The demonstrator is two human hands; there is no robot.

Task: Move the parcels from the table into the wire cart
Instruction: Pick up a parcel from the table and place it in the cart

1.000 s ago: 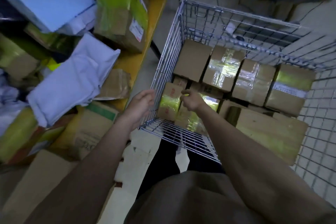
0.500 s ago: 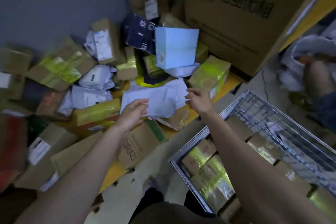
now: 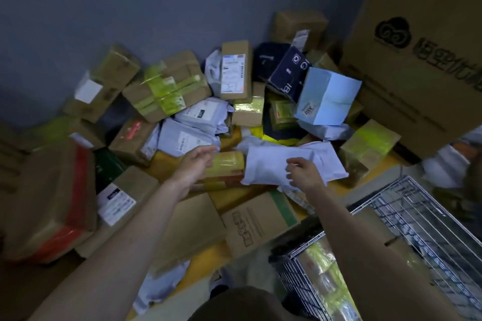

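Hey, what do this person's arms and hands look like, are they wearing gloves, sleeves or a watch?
Both arms are bare from the bottom edge of the picture up to the wrists, with no sleeves in view. The left hand and right hand wear no gloves. No watch, bracelet or ring shows on either wrist or on the fingers, though the picture is dim and slightly blurred. No markings are visible.

A grey-blue wall (image 3: 130, 8) rises far beyond the fingers (image 3: 293, 164) of the right hand (image 3: 305, 176) and of the left hand (image 3: 198, 161). Up and to the right of the right fingers stands a large brown carton (image 3: 417, 91) printed with a black cloud logo (image 3: 392, 34) and bold characters. Below both hands, nearer the wrists' side, lies pale floor (image 3: 245, 272).
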